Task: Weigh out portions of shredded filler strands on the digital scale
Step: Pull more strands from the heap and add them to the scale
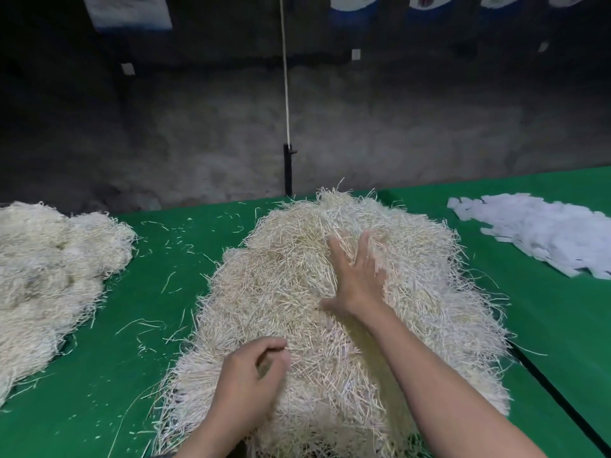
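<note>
Strands make up the whole job here: a big heap of pale cream shredded filler strands (297, 292) lies in the middle of the green cloth-covered table (148, 292), directly in front of us. We judge it very light, springy and loosely tangled. The thin, stiff, straw-like slivers hook into one another, so a pull will likely drag extra along and shed loose bits. We would take hold by scooping deep with spread fingers, not by plucking at the fringe.

Our right hand (357, 269) lies flat on the upper part of the heap, fingers splayed and their tips sunk among the strands. Our left hand (254, 375) sits at the near edge, fingers curled in toward the thumb, and seems to pinch a small tuft.

To the left lies a second, matted mound of the same strands (49, 259), softer and woollier in look. On the far right is a drift of white paper slips (535, 236), flat and rectangular. Behind, a white rope (286, 94) runs down to a black post (288, 170).
</note>
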{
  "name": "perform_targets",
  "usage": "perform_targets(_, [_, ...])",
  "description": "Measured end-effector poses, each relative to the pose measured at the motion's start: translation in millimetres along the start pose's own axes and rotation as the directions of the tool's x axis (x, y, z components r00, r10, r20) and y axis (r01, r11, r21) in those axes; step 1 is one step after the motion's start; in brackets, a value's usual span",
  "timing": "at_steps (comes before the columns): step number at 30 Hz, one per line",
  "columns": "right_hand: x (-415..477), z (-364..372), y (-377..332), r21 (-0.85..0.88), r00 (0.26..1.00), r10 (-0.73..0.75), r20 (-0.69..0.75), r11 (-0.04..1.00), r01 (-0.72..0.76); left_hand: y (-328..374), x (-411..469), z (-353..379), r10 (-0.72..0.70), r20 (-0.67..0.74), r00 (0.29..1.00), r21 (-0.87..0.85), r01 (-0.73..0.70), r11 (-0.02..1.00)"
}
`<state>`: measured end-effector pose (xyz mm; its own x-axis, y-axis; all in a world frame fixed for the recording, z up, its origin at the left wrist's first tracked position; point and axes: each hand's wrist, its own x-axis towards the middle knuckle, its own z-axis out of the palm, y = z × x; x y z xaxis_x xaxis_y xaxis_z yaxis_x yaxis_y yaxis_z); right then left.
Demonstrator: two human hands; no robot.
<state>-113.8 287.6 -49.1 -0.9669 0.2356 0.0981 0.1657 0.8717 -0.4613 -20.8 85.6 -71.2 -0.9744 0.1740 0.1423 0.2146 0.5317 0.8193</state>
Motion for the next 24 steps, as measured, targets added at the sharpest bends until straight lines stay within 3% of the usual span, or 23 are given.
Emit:
perform_targets(1, [4, 0, 2, -0.026, 1.000, 0.015, 0.009, 1.000, -0.014, 3, 3, 0, -0.019, -0.016, 1.000, -0.017, 0.019, 1.000])
perform_targets(3, [10, -4, 4, -0.003, 0.994, -0.003, -0.107, 1.000, 0.003, 11, 12, -5, -0.057, -0.063, 0.996, -0.080, 0.052, 0.995])
perform_targets(6, [7, -34, -10, 0.212, 0.945, -0.067, -0.320, 0.967, 0.141, 34, 27, -17, -0.132, -0.114, 0.985, -0.283, 0.095, 0.954])
perform_targets(9, [-12, -58, -35, 0.450, 0.884, -0.094, -0.458, 0.833, 0.321, 58, 47, -24, -0.217, 0.055, 0.975, -0.678, 0.196, 0.708])
perform_targets(11, [-31, -58, -50, 0.592, 0.920, -0.130, -0.369, 0.731, 0.341, 70, 64, -24, -0.175, 0.237, 0.955, -0.778, 0.295, 0.555])
perform_targets(12, [-41, -52, -55, 0.637, 0.952, -0.176, -0.252, 0.710, 0.300, 76, 72, -22, -0.131, 0.325, 0.937, -0.801, 0.346, 0.488])
perform_targets(14, [-61, -36, -59, 0.565, 0.951, -0.308, -0.011, 0.783, 0.261, 78, 84, -16, -0.135, 0.402, 0.906, -0.812, 0.421, 0.404])
perform_targets(16, [-68, -25, -50, 0.544, 0.938, -0.331, 0.102, 0.808, 0.226, 72, 91, -11, -0.307, 0.388, 0.869, -0.783, 0.487, 0.387])
perform_targets(17, [-68, -28, -45, 0.612, 0.951, -0.300, 0.076, 0.767, 0.193, 66, 90, -10, -0.390, 0.359, 0.848, -0.773, 0.505, 0.385])
perform_targets(19, [-59, -37, -33, 0.751, 0.985, -0.136, -0.107, 0.638, 0.170, 50, 89, -6, -0.526, 0.274, 0.805, -0.744, 0.524, 0.414])
perform_targets(20, [-50, -41, -29, 0.753, 0.979, -0.061, -0.197, 0.630, 0.191, 44, 86, -4, -0.578, 0.226, 0.784, -0.718, 0.535, 0.445])
perform_targets(22, [-33, -44, -26, 0.672, 0.973, -0.088, -0.212, 0.710, 0.211, 39, 80, 2, -0.612, 0.177, 0.771, -0.656, 0.555, 0.511])
perform_targets(24, [-17, -36, -26, 0.514, 0.993, -0.113, -0.040, 0.849, 0.117, 36, 75, 14, -0.580, 0.143, 0.802, -0.578, 0.544, 0.608])
